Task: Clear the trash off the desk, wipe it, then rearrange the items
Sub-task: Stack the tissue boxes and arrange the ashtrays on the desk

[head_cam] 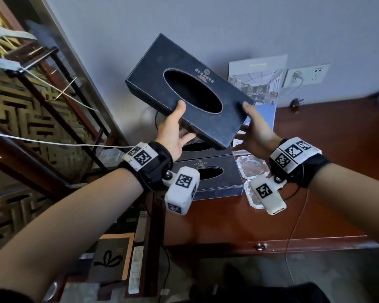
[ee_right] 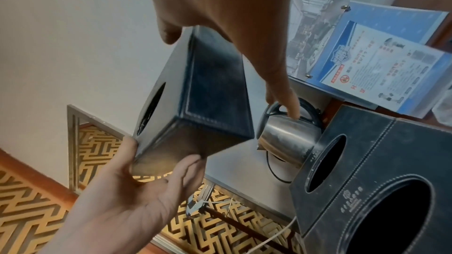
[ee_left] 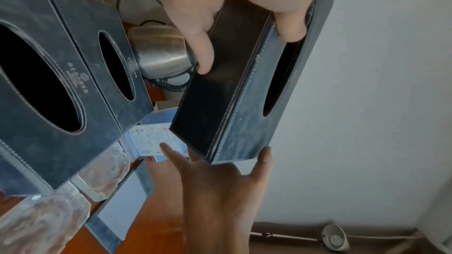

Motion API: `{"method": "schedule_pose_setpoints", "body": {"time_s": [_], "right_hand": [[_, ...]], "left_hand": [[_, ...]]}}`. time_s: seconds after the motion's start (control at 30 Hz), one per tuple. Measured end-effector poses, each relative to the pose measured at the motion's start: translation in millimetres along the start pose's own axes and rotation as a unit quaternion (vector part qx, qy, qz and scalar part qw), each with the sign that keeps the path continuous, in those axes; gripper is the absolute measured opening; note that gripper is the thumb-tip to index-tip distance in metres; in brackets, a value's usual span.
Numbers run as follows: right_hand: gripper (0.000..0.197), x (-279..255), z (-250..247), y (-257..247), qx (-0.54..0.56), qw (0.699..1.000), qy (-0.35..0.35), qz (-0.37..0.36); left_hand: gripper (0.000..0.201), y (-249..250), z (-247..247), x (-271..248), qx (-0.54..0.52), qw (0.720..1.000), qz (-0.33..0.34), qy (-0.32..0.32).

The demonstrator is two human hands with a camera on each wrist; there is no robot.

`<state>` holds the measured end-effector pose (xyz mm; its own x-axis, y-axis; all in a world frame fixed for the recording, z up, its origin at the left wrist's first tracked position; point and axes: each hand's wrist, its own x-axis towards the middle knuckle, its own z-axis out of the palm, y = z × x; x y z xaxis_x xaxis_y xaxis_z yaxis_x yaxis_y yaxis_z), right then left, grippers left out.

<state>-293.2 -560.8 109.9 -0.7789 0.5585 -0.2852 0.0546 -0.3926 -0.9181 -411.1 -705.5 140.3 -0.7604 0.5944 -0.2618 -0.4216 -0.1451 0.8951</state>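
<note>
Above the desk (head_cam: 315, 193), both hands hold a tissue box (head_cam: 162, 68), its underside hidden.

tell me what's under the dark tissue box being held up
Below the raised dark leather tissue box, two more dark tissue boxes sit on the reddish wooden desk, with a steel kettle behind. The far box is partly covered.

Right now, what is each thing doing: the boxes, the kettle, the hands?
Dark leather tissue box: lifted, tilted, no tissue showing.
Two matching tissue boxes: lying side by side on the wooden desk.
Steel kettle: standing behind them.
Left hand: holding one end.
Right hand: holding the other end.
</note>
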Motion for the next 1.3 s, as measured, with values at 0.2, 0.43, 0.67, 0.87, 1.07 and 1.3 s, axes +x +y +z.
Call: {"method": "schedule_pose_setpoints", "body": {"time_s": [0.2, 0.43, 0.67, 0.87, 1.07, 1.3], "right_hand": [[0.063, 4, 6, -7, 0.055, 0.996, 0.043, -0.058], [0.022, -1, -13, 3, 0.056, 0.994, 0.090, -0.019], [0.040, -19, -38, 48, 0.049, 0.992, 0.108, 0.040], [0.047, -29, -27, 92, -0.040, 0.992, 0.077, 0.089], [0.037, -40, -28, 119, -0.048, 0.986, 0.088, 0.136], [0.025, -47, -46, 158, -0.068, 0.972, 0.086, 0.206]], "left_hand": [[0.043, -1, 13, -2, -0.037, 0.999, -0.020, -0.012], [0.115, 1, -43, 6, 0.157, 0.970, -0.154, -0.102], [0.081, -1, -137, 18, 0.190, 0.974, -0.123, 0.029], [0.058, -41, -148, 1, 0.212, 0.955, -0.205, -0.041], [0.048, -73, -166, -19, 0.185, 0.942, -0.276, -0.043], [0.027, -126, -178, -37, 0.228, 0.917, -0.324, -0.042]]}}
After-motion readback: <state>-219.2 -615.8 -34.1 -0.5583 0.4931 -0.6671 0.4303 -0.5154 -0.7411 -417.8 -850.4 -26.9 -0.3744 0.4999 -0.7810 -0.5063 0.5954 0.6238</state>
